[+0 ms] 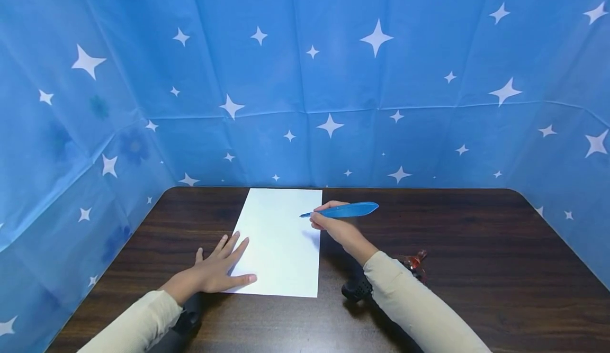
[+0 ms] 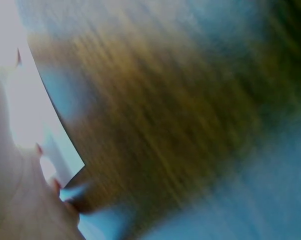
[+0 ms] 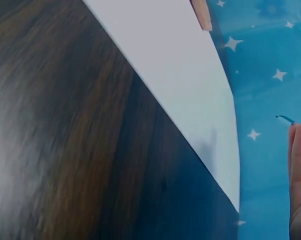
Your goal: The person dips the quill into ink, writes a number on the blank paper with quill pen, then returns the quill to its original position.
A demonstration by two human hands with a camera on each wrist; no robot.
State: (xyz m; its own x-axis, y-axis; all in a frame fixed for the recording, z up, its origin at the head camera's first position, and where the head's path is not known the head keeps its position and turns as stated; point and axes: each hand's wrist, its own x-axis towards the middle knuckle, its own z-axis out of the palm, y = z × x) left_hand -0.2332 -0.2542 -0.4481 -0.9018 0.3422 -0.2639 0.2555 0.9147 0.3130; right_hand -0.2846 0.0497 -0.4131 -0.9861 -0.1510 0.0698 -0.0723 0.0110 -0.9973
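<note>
A blank white sheet of paper [image 1: 281,242] lies on the dark table. My left hand [image 1: 216,271], fingers spread, rests over its lower left edge, thumb and fingertips on the sheet. Between thumb and fingers, my right hand [image 1: 340,226] pinches a blue feather-shaped pen [image 1: 352,209], its tip pointing left above the upper right part of the paper. A shadow falls on the sheet beneath this hand. In the right wrist view, the pen tip [image 3: 284,119] shows just past the fingertips. The left wrist view shows part of the left hand [image 2: 20,185] beside a paper corner [image 2: 65,160].
Partly hidden behind the right forearm, a shiny reddish-brown object [image 1: 416,263] sits on the table [image 1: 476,268]. Dark camera mounts [image 1: 356,289] hang under the wrists. A blue curtain with white stars [image 1: 305,78] borders the table's back and sides.
</note>
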